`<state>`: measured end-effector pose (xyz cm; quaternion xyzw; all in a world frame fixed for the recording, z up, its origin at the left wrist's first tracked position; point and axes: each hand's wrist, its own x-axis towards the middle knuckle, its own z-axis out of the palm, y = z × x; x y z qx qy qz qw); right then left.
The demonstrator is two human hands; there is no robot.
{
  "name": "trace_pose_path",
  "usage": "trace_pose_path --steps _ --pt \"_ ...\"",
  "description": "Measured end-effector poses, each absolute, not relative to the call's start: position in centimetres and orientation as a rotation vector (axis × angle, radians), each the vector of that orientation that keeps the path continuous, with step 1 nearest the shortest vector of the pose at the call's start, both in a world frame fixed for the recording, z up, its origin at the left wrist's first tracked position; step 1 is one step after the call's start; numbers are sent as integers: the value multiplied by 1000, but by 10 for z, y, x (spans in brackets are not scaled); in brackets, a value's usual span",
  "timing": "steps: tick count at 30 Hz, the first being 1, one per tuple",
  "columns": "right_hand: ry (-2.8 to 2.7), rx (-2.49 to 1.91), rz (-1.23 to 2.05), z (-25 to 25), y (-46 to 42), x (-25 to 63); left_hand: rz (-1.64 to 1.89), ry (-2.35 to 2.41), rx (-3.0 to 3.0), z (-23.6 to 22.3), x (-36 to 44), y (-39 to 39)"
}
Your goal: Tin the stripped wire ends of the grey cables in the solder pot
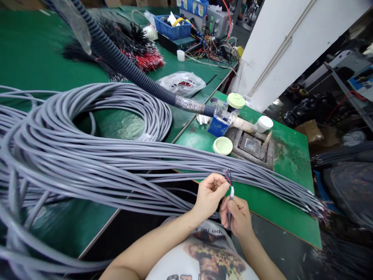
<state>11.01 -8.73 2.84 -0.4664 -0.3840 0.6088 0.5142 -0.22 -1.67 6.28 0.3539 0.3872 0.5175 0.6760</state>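
Note:
My right hand (239,216) is closed around a grey cable (229,217) just below its stripped end. White wrapping (232,192) sits at the end of the grey jacket, and thin coloured wires (229,175) fan out above it. My left hand (212,192) pinches at these wires with thumb and forefinger, beside the white wrapping. Just beyond my hands runs a long bundle of grey cables (186,155), its stripped ends (319,210) lying at the right on the green board.
A big cable coil (58,116) covers the left table. On the board stand a solder pot (250,146), a pale green lid (223,146) and a white cup (264,123). A ribbed hose (131,76) crosses above the table. Behind lie black and red wires (145,58) and a blue bin (173,29).

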Motion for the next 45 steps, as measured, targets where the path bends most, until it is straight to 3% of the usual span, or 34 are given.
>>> trace_pose_path --steps 34,45 --pt "-500 -846 1698 39 -78 98 1191 746 779 57 10 -20" --pt "-426 -575 1745 38 -78 97 1305 771 889 53 10 -18"
